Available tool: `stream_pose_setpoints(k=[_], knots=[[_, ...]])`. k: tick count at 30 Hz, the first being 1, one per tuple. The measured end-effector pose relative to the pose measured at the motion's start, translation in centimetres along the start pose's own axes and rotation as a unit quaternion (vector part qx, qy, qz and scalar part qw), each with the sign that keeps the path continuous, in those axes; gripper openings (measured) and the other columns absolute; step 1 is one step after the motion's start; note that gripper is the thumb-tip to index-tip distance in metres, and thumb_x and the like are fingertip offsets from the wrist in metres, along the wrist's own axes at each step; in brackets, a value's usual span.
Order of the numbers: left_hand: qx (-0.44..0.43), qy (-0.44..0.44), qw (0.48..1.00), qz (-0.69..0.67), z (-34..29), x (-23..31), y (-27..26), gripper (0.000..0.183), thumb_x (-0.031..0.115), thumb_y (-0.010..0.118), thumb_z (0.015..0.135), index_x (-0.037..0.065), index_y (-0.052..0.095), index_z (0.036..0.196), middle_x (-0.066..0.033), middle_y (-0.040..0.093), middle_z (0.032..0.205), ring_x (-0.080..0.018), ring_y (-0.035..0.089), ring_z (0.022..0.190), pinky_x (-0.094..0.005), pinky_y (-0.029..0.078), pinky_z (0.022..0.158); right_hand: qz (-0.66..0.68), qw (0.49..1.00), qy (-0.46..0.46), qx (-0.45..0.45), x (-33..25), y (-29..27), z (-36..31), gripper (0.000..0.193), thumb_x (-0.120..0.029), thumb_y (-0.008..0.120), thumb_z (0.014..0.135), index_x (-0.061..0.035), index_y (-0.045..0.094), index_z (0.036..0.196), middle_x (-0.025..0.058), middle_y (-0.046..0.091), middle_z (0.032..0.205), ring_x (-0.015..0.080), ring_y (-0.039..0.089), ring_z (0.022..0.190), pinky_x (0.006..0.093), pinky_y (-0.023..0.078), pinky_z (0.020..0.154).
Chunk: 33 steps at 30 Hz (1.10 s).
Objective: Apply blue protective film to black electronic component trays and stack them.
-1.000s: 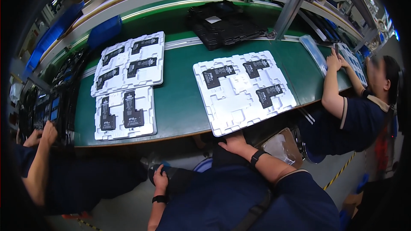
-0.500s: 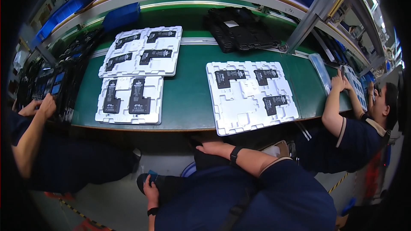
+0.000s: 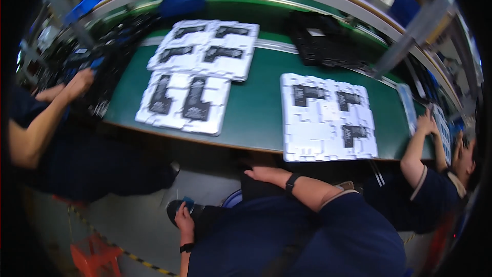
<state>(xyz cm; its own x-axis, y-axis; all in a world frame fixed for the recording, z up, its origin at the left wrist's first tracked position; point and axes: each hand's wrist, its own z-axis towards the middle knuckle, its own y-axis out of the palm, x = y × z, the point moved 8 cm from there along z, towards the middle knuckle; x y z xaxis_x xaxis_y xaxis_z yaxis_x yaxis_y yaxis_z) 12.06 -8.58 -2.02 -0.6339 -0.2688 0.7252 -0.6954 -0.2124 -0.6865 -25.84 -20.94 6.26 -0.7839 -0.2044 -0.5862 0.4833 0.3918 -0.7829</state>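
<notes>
My left hand [image 3: 185, 219] is low, beside my dark-clothed leg, closed on a small flat blue piece [image 3: 188, 203] whose kind I cannot make out. My right hand [image 3: 262, 173] lies on my other leg under the table's front edge, thumb stretched out and nothing visible in it; the other fingers are partly in shadow. Nearest above it on the table is a white moulded tray [image 3: 307, 133] with three black L-shaped batteries [image 3: 353, 134]. Left of that, two more white trays [image 3: 177, 123] overlap, bearing several black batteries [image 3: 195, 100].
The green table [image 3: 256, 107] runs across in front. Black trays [image 3: 328, 41] are stacked at its back, below a shelf. At left, a co-worker's hands [image 3: 77, 84] are over dark parts; at right, another co-worker's hand [image 3: 425, 123] is at a pale tray. A red stool [image 3: 97, 254] stands lower left.
The view has swung, so the table and trays appear further right and the picture is blurred. Both my hands keep nearly the same pose. The left co-worker's hands have shifted upward in the picture.
</notes>
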Motion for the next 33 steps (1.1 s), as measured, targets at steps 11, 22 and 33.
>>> stream_pose_setpoints(k=[11,22,33], knots=[[0.052,-0.004,0.994,0.091,-3.1,-0.1,-2.7,0.031,0.008,0.057,0.089,0.013,0.067,0.118,-0.0165,0.067,0.086,-0.0344,0.061,0.090,-0.0440,0.039,0.095,-0.201,0.977,-0.067,-0.013,-5.7,0.2,3.4,0.056,-0.040,0.070,0.081,-0.0262,0.058,0.134,0.0159,0.027,0.155,0.0376,0.020,0.144,0.0577,0.020,0.113],[0.074,-0.006,0.995,0.069,-1.7,-1.6,-4.7,0.029,0.006,0.052,0.088,0.008,0.070,0.110,-0.0155,0.066,0.080,-0.0339,0.059,0.081,-0.0427,0.041,0.087,-0.234,0.967,-0.046,-0.084,-7.8,2.8,5.4,0.053,-0.042,0.065,0.085,-0.0262,0.057,0.135,0.0125,0.021,0.159,0.0343,0.013,0.148,0.0576,0.012,0.116],[-0.031,-0.067,0.991,0.111,2.1,-4.2,-4.7,0.028,0.005,0.056,0.087,0.011,0.068,0.112,-0.0150,0.065,0.082,-0.0359,0.061,0.082,-0.0450,0.043,0.078,-0.126,0.973,0.062,-0.181,-7.0,4.9,7.6,0.054,-0.029,0.061,0.087,-0.0226,0.051,0.139,0.0175,0.039,0.148,0.0397,0.039,0.134,0.0498,0.036,0.107]])
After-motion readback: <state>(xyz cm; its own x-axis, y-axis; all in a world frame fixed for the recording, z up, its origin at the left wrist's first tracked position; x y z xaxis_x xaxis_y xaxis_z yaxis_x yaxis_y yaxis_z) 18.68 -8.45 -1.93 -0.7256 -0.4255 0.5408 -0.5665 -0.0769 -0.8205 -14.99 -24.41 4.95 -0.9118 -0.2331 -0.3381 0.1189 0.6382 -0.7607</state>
